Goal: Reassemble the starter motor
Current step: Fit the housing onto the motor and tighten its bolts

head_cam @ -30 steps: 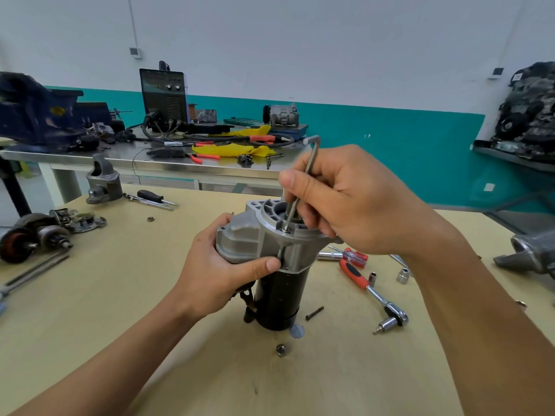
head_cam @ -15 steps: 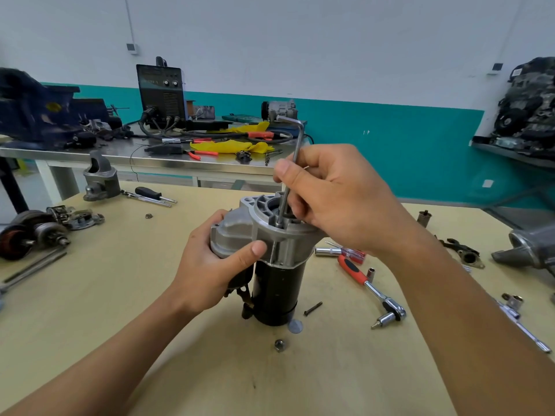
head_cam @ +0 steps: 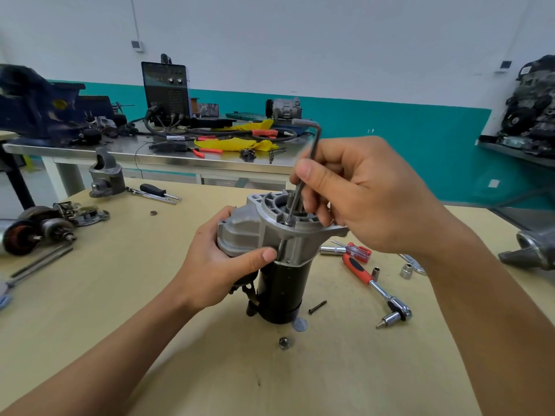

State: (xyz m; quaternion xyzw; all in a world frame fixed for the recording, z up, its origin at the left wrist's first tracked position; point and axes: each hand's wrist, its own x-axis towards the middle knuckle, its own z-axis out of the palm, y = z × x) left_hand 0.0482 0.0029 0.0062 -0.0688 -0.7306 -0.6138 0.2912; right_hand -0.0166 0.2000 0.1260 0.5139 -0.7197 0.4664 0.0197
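Note:
The starter motor (head_cam: 282, 283) stands upright on the wooden table (head_cam: 90, 310), black body down and silver aluminium housing (head_cam: 249, 232) on top. My left hand (head_cam: 219, 265) grips the housing from the left, thumb across its front. My right hand (head_cam: 360, 196) pinches the long shaft of an L-shaped hex key (head_cam: 303, 178). The key's tip sits in a bolt on the housing's top flange, and its short arm points left above my fingers.
A black screw (head_cam: 317, 307), a nut (head_cam: 283, 343) and a round washer (head_cam: 299, 324) lie by the motor's base. An orange-handled ratchet (head_cam: 375, 286), sockets and a screwdriver lie to the right. An armature (head_cam: 33, 232), another housing (head_cam: 106, 175) and tools lie at the left.
The hex key's short arm has swung from pointing right to pointing left as my right hand turned it. My left hand keeps its grip on the housing.

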